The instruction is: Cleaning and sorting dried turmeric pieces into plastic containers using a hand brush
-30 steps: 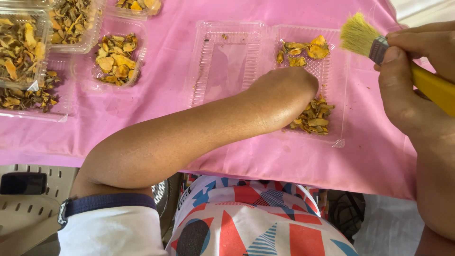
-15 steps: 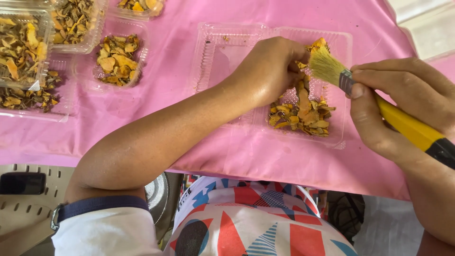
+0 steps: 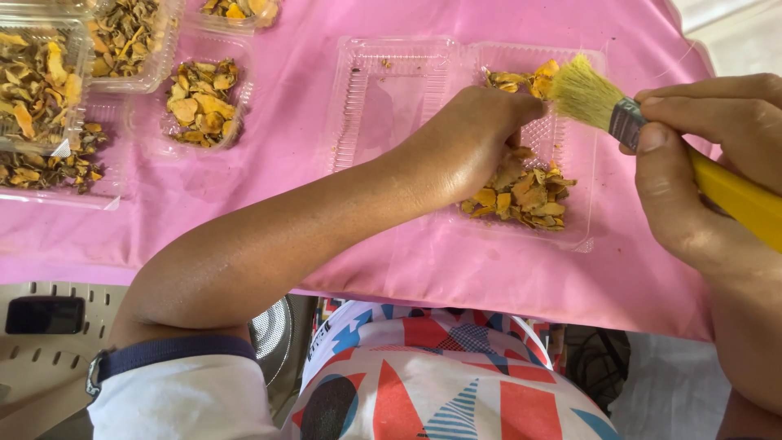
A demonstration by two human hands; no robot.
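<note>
**A:** Start nearest you: your right hand (image 3: 700,179) grips the yellow-handled paintbrush (image 3: 643,130) at the metal ferrule, fingers closed tight around it. Good. Keep the hold that low for control.

**B:** And the left?

**A:** Your left hand (image 3: 468,143) lies curled over the dried yellow-orange pieces (image 3: 521,195) in the clear hinged container (image 3: 570,236); whether the fingertips pinch a piece, I cannot tell, they are hidden under the hand.

**B:** Where do the bristles sit?

**A:** Just beside your left fingers, over the tray's far half. I'd say use light strokes and steady the tray on the pink cloth (image 3: 293,98). Farther off, the filled containers (image 3: 199,102) stand well apart.
</note>
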